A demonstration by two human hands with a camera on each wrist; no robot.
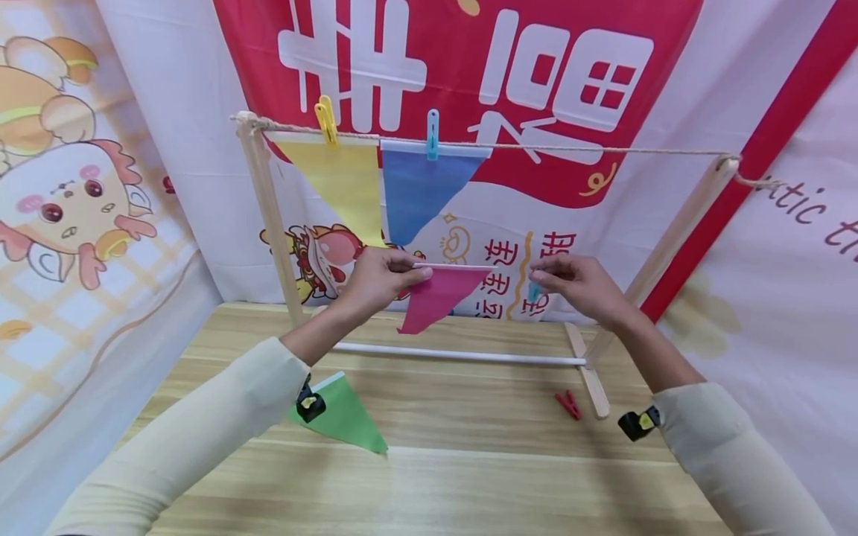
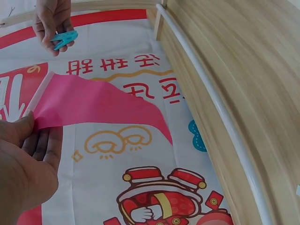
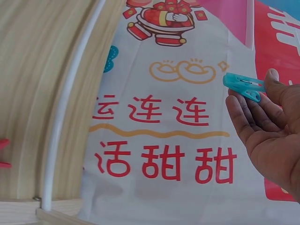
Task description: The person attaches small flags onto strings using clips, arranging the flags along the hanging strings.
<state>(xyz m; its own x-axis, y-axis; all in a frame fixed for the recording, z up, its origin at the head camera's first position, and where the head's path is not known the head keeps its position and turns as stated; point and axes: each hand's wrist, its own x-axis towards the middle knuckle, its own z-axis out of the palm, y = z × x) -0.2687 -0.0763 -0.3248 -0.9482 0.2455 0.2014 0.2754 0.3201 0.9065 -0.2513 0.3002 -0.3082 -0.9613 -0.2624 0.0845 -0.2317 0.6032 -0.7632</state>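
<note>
A pink triangular pennant (image 1: 442, 294) with a white top edge hangs from my left hand (image 1: 378, 283), which pinches its upper left corner between thumb and fingers. To its right, my right hand (image 1: 582, 286) holds a teal clothespin (image 3: 244, 85) between thumb and fingertips, apart from the pennant. Above both hands a string (image 1: 570, 148) runs between two wooden posts. On it hang a yellow pennant (image 1: 345, 175) under a yellow clothespin (image 1: 325, 119) and a blue pennant (image 1: 425, 186) under a light blue clothespin (image 1: 433, 134).
A green pennant (image 1: 348, 417) lies on the wooden table (image 1: 482, 484) near my left forearm. Toward the right lies a red clothespin (image 1: 567, 404), near the frame's wooden foot (image 1: 590, 376). A white rod (image 1: 462, 356) joins the posts low down, before a printed cloth backdrop.
</note>
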